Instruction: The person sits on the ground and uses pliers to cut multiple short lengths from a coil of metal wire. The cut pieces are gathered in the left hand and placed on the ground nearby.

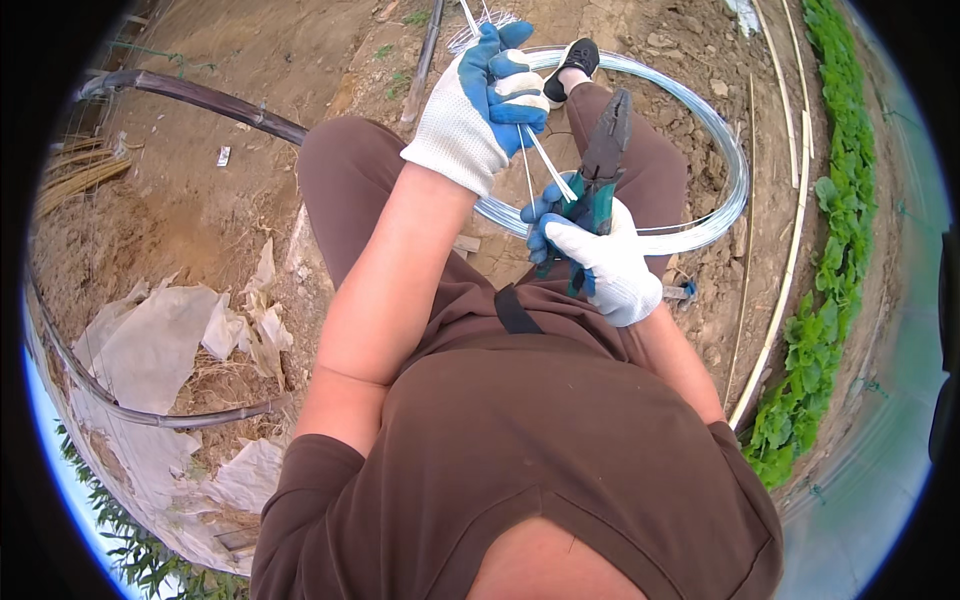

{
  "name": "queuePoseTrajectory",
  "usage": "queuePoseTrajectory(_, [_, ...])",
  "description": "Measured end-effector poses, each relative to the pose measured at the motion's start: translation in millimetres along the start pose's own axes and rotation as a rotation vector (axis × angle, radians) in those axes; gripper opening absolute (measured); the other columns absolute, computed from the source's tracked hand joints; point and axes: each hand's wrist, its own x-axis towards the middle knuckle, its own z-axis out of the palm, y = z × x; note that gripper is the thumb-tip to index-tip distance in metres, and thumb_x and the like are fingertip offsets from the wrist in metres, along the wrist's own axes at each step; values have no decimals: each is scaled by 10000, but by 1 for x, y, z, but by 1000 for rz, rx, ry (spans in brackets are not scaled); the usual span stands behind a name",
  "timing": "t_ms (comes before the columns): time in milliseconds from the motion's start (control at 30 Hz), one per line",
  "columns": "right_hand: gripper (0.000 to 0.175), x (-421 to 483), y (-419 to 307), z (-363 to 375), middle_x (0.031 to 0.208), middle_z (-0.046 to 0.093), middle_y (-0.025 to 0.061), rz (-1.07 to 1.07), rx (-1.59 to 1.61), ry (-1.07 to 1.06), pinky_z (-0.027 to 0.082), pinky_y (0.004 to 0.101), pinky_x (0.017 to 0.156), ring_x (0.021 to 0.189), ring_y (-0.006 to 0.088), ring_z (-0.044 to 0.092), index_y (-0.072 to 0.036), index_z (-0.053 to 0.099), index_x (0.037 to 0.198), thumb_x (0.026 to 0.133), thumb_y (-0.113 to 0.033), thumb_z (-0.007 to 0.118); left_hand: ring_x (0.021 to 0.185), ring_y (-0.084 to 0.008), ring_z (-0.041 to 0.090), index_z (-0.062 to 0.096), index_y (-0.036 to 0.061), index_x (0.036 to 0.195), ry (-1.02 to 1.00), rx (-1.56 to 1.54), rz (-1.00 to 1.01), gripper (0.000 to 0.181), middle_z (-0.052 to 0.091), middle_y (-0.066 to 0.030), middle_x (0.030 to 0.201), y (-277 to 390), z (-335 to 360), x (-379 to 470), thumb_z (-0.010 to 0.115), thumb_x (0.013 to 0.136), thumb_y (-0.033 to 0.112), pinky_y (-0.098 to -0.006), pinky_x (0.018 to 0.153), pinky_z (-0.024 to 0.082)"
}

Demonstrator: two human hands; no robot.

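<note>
My left hand (472, 112), in a white knit glove with blue coating, is closed around several thin pale wires (550, 165). Their ends stick out below the fist, and more lengths rise above it. In a matching glove, my right hand (611, 259) grips combination pliers (606, 142) with green handles, the dark jaws pointing up and away from me. One thin wire runs down from my left fist towards the right fingers; its lower end is hidden there. Beneath both hands, a large coil of shiny wire (733, 161) lies around my lower leg.
A smaller tangle of wire (484, 28) lies beyond my left hand. Dark bent poles (210, 101) reach in from the left, above torn plastic sheeting (157, 337). To the right run thin pale strips (784, 307), a row of leafy green plants (832, 247) and plastic film (892, 360).
</note>
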Motion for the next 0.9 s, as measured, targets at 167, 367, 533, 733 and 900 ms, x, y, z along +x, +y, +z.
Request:
queuePoseTrajectory(167, [366,-1,3,6,1055,706,135,-180,201,46,614,347,723,859,207,715,-18,550,1251,926,30,711,550,-71,372,575,20,1323,217,198,155,335,459,52,742,-1,3,-1,540,1107,274,-232,458,344])
queuePoseTrajectory(367, [372,1,1,3,1035,686,112,-241,75,133,614,341,735,858,202,713,-33,549,1228,916,51,733,580,-76,370,584,28,1358,232,322,191,515,409,49,778,0,3,-9,473,1112,467,-222,473,326])
queuePoseTrajectory(533, [358,2,-1,7,1000,676,61,-304,-125,174,585,303,771,868,128,670,-37,584,1178,889,61,772,589,-71,387,558,33,1445,40,180,81,502,416,47,763,3,6,-12,504,1109,402,-225,483,334])
queuePoseTrajectory(733, [477,6,4,-5,1071,668,58,-400,-294,117,591,296,810,930,135,670,-49,577,1208,827,57,843,573,-54,376,514,23,1489,-44,140,0,509,395,62,722,1,2,-11,556,1090,337,-217,480,330])
queuePoseTrajectory(900, [562,7,-4,0,1069,670,49,-221,-340,83,579,288,817,912,118,648,-44,570,1257,785,52,862,554,-52,353,486,11,1504,9,217,-12,511,385,66,708,-1,7,-12,542,1096,312,-212,477,324])
